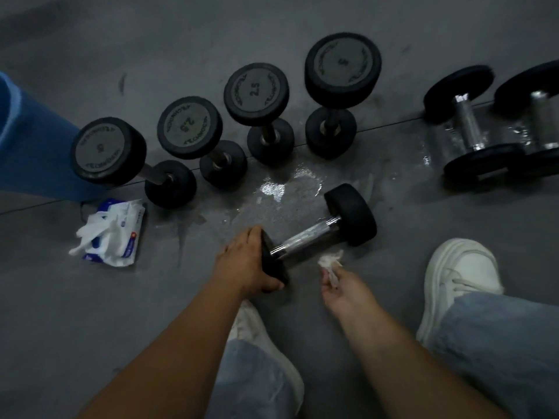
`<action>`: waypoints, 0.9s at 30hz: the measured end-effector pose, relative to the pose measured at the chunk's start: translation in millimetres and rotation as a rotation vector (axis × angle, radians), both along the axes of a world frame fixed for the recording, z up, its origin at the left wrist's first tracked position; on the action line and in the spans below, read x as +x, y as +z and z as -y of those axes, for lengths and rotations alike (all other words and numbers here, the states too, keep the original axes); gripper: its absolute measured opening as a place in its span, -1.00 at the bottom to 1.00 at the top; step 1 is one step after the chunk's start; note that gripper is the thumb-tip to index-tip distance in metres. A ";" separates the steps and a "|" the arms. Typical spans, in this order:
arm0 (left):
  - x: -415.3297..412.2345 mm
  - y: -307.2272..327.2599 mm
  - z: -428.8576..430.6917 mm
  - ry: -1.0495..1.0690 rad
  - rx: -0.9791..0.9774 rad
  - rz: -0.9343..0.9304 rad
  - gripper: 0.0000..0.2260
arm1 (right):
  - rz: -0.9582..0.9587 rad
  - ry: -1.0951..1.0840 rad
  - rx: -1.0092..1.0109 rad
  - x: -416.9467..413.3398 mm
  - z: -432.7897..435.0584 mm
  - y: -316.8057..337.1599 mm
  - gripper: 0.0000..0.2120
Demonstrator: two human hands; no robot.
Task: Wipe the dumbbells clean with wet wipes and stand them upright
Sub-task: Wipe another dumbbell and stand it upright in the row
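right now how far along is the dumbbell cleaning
Done, by the look: four dumbbells stand upright. In hand: a fifth dumbbell lies on the floor, the left grip holding its near end, the right grip pinching a wipe beside its handle. Left: two dumbbells on their sides at the right, not yet stood up.

Your left hand [242,261] wraps the near head of the lying dumbbell [311,237], so that head's end face is out of sight. The lower part of the crumpled wipe [331,263] disappears among the fingers of your right hand [344,291]. The rightmost dumbbell [541,116] is cut by the picture's right edge. A blue shape [30,146] is cut off at the left edge, and you cannot tell what it is. The print on the wipes pack [121,234] is too small to read. The ring lettering on the upright dumbbells [255,93] is blurred. Your left shoe [257,331] lies mostly hidden under your forearm and trouser leg.
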State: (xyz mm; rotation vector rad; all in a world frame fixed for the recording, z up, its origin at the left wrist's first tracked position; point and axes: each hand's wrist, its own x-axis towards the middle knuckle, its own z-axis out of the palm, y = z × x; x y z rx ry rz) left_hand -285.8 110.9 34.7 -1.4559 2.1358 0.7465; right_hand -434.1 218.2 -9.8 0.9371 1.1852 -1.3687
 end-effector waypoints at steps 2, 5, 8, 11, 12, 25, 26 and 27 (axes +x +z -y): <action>1.3 0.6 -4.2 0.009 -0.019 0.000 0.12 | 0.118 -0.192 -0.012 -17.4 -2.1 -7.8 -0.86; 0.3 3.0 -10.8 0.010 -0.041 0.001 0.15 | 0.187 -0.290 -0.075 -26.0 2.2 -2.8 -0.84; -0.8 5.7 -10.3 0.014 -0.047 -0.001 0.15 | 0.242 -0.314 -0.115 -24.9 7.1 5.7 -0.85; -0.8 5.2 -8.7 0.006 -0.044 0.001 0.15 | 0.221 -0.325 -0.140 -19.9 15.3 9.2 -0.91; -0.5 4.7 -9.3 0.003 -0.049 -0.002 0.15 | 0.201 -0.329 -0.149 -19.1 20.7 10.0 -0.92; 1.4 1.5 -12.1 0.012 -0.069 -0.026 0.16 | -0.238 0.044 0.184 -3.9 75.4 8.9 -0.74; 1.9 1.3 -11.9 0.010 -0.066 -0.026 0.17 | -0.237 0.060 0.132 -4.0 68.4 9.1 -0.81; 2.1 1.0 -12.0 0.010 -0.067 -0.027 0.17 | -0.233 0.074 0.090 -4.8 61.1 7.9 -0.84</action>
